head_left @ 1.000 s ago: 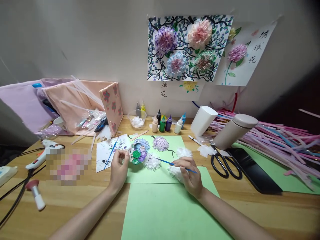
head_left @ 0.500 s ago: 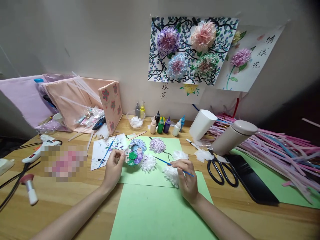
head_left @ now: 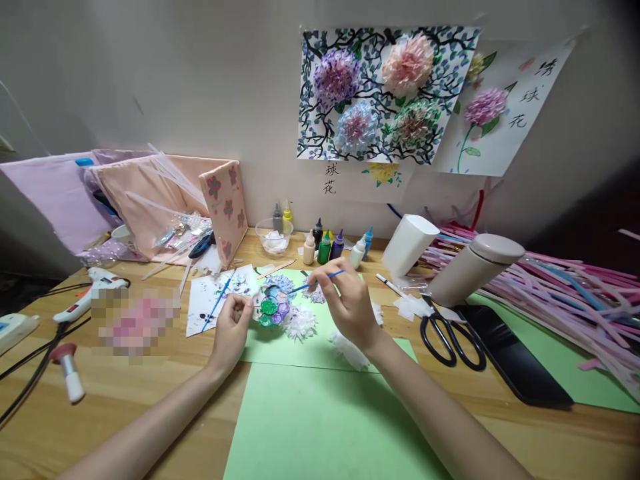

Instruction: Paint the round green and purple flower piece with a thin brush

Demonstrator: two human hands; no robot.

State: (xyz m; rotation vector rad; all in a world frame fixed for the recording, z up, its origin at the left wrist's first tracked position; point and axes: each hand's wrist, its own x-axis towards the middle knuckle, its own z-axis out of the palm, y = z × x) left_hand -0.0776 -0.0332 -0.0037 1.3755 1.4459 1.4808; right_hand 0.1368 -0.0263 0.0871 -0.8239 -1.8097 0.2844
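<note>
Paintbrush, slim and straight, is pinched in your right hand; your left hand pinches the round-welled, paint-smeared palette.

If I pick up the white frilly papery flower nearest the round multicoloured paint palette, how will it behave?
The white frilly papery flower is probably light and easily crushed, given thin petals; unlikely to roll, looking low and wide.

i get soft, dim light on the wall, darkness toward the upper right, a pixelated patch on the worktop, and the flask leaning under wide-lens stretch.
</note>
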